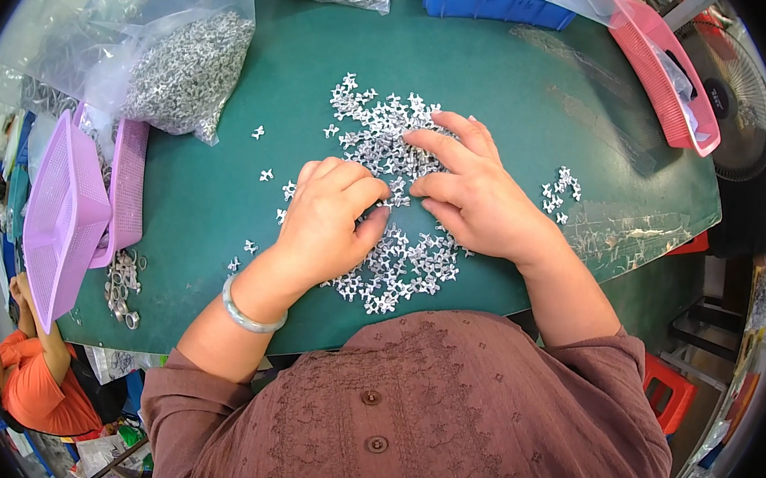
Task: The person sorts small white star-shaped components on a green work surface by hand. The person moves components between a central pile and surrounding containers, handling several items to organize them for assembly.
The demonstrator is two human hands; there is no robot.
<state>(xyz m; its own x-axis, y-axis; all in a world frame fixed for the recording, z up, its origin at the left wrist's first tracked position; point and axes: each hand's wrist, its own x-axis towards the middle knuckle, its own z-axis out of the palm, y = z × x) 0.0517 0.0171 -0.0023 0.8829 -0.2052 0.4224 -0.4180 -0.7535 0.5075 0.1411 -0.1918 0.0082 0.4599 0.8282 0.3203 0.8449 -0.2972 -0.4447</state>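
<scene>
Small silver metal pieces shaped like wing nuts lie in a far pile [383,130] and a near pile [399,268] on the green tabletop, with a few pieces between my hands. My left hand [331,212], with a pale bangle [251,309] at the wrist, rests at the left of the piles. Its fingers are curled toward the thumb, and whatever is inside them is hidden. My right hand [474,183] is spread over the right edge of the far pile, fingers apart, the fingertips touching or just above the pieces. A small separate cluster of these pieces [561,194] lies to the right.
A clear bag of metal pieces [188,72] and purple baskets [71,212] stand at the left, beside loose metal rings [124,285]. Farther back are a blue tray [495,3], a pink basket [662,72] and a fan [732,106]. A person in orange [51,383] sits at lower left.
</scene>
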